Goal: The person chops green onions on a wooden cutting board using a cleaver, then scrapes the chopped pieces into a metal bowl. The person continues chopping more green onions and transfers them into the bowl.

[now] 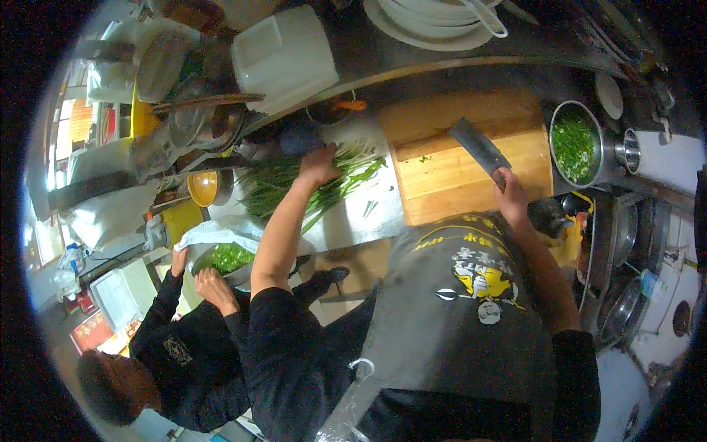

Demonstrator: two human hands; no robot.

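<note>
My right hand (512, 200) grips the handle of a cleaver (479, 148), its dark blade slanting up and left over a wooden cutting board (436, 188). A few green bits lie on that board. To the left, my left hand (318, 167) is on a heap of long green onions (276, 185); its fingers are partly hidden and blurred, so its grip is unclear. The pale stalk ends point toward the board. A steel pot (600, 160) right of the board holds chopped green onions (574, 143).
At the left, a co-worker's hands (215, 290) are at a bowl of chopped greens (232, 258) with a white plastic bag (221, 235) at its rim. Stacked white plates (431, 27) and a white container (284, 61) stand on the upper shelf. A yellow bowl (202, 188) sits beyond the onions.
</note>
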